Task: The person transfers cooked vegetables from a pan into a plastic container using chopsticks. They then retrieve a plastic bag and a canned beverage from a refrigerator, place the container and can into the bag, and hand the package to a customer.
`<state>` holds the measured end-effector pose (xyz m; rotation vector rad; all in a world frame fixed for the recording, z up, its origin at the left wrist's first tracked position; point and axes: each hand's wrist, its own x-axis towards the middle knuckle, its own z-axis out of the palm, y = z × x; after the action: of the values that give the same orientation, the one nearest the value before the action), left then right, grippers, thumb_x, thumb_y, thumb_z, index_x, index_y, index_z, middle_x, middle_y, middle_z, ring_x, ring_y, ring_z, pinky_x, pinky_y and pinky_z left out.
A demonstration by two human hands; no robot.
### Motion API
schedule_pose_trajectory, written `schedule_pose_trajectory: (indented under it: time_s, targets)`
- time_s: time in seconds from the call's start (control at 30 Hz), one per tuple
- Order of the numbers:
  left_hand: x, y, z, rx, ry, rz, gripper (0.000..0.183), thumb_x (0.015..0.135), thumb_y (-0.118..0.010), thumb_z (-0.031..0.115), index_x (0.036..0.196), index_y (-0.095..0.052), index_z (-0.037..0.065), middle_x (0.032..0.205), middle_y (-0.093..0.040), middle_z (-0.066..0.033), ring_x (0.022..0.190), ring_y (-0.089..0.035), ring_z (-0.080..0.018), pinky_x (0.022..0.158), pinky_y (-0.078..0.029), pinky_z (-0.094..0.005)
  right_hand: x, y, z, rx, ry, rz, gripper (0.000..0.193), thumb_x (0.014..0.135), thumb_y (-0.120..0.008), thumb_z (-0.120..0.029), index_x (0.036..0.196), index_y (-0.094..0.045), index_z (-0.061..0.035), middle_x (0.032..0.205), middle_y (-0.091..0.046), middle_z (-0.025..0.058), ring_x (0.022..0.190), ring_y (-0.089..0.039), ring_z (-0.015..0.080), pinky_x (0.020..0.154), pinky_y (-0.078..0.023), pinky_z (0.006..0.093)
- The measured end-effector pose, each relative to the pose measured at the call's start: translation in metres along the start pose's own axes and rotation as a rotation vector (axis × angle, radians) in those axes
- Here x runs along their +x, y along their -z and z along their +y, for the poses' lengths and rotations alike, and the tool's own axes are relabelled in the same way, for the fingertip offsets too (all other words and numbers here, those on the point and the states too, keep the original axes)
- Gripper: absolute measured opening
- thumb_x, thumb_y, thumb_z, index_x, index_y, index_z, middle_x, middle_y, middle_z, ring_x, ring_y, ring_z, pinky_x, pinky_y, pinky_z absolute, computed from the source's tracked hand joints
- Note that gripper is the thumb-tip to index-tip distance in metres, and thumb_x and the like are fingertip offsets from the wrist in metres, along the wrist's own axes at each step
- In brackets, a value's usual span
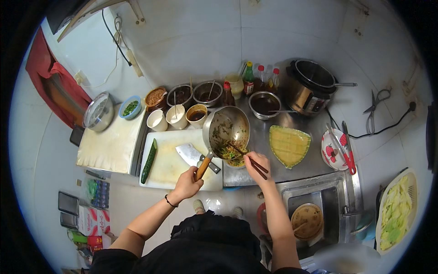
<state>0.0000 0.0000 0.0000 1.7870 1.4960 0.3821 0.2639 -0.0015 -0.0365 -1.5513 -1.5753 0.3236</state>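
One steel tabletop (259, 137): in front of me, with bowls (263, 105) and bottles (248, 80) along its back by the wall (200, 50).
Chopping board (171, 174): white, lying flat on the left part.
Cooker (306, 100): at the back right, a long-handled strainer (345, 85) resting at its top.
Pan (223, 121): steel, tilted over the board's right edge, sauce smeared inside.
Cleaver (187, 153): flat on the board, its handle passing beneath the pan's wooden one.
My left hand (188, 182): wrapped round the pan's wooden handle.
My right hand (258, 168): gripping brown chopsticks (237, 149) beside the pan's lower right rim.
Cucumber (148, 162): along the board's left edge.
Shredded food (233, 155): at the chopstick tips; I can't tell whether it's all inside the pan or partly in a dish below.
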Motion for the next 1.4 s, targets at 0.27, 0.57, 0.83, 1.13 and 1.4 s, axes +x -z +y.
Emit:
schedule_pose_trajectory:
  time_s: [0.27, 0.57, 0.83, 1.13, 1.4]
  targets:
    - [-0.002, 0.010, -0.007, 0.149, -0.066, 0.140, 0.036, 0.071, -0.059, 0.014, 0.102, -0.050, -0.003, 0.072, -0.059, -0.0192, 0.067, -0.059, -0.0333, 0.062, -0.046, -0.0395, -0.023, -0.007, -0.036, 0.402, -0.235, -0.083, 0.014, 0.080, -0.061, -0.018, 0.080, -0.062, -0.0038, 0.072, -0.061, 0.0146, 0.061, -0.060, 0.0289, 0.056, -0.046, 0.0344]
    - [-0.002, 0.010, 0.008, 0.063, 0.010, 0.006, 0.037, 0.071, -0.060, 0.013, 0.103, -0.050, -0.003, 0.075, -0.059, -0.0181, 0.069, -0.059, -0.0296, 0.064, -0.046, -0.0365, -0.009, -0.008, 0.008, 0.198, -0.174, 0.162, 0.015, 0.080, -0.060, -0.019, 0.080, -0.063, -0.0039, 0.073, -0.062, 0.0147, 0.066, -0.060, 0.0309, 0.059, -0.047, 0.0364]
    - [-0.006, 0.016, 0.015, 0.137, -0.027, -0.006, 0.036, 0.071, -0.059, 0.014, 0.102, -0.051, -0.002, 0.076, -0.059, -0.0201, 0.072, -0.059, -0.0337, 0.067, -0.046, -0.0390, 0.007, -0.002, 0.016, 0.244, -0.253, 0.205, 0.015, 0.081, -0.060, -0.019, 0.082, -0.063, -0.0047, 0.071, -0.061, 0.0151, 0.064, -0.060, 0.0297, 0.059, -0.046, 0.0356]
    - [-0.001, 0.015, 0.017, 0.216, -0.065, 0.030, 0.037, 0.071, -0.062, 0.013, 0.104, -0.050, -0.001, 0.079, -0.060, -0.0203, 0.075, -0.059, -0.0345, 0.067, -0.047, -0.0397, -0.013, -0.009, 0.013, 0.104, -0.141, 0.053, 0.016, 0.081, -0.059, -0.019, 0.083, -0.062, -0.0040, 0.075, -0.062, 0.0154, 0.071, -0.060, 0.0324, 0.063, -0.048, 0.0392]
    - [-0.010, 0.003, 0.015, 0.345, -0.180, 0.121, 0.034, 0.071, -0.060, 0.013, 0.102, -0.047, 0.003, 0.070, -0.059, -0.0209, 0.067, -0.058, -0.0395, 0.060, -0.046, -0.0463, -0.011, -0.005, 0.006, 0.655, -0.516, 0.226, 0.025, 0.089, -0.053, -0.025, 0.088, -0.060, -0.0009, 0.062, -0.058, 0.0043, 0.054, -0.053, 0.0085, 0.052, -0.043, 0.0235]
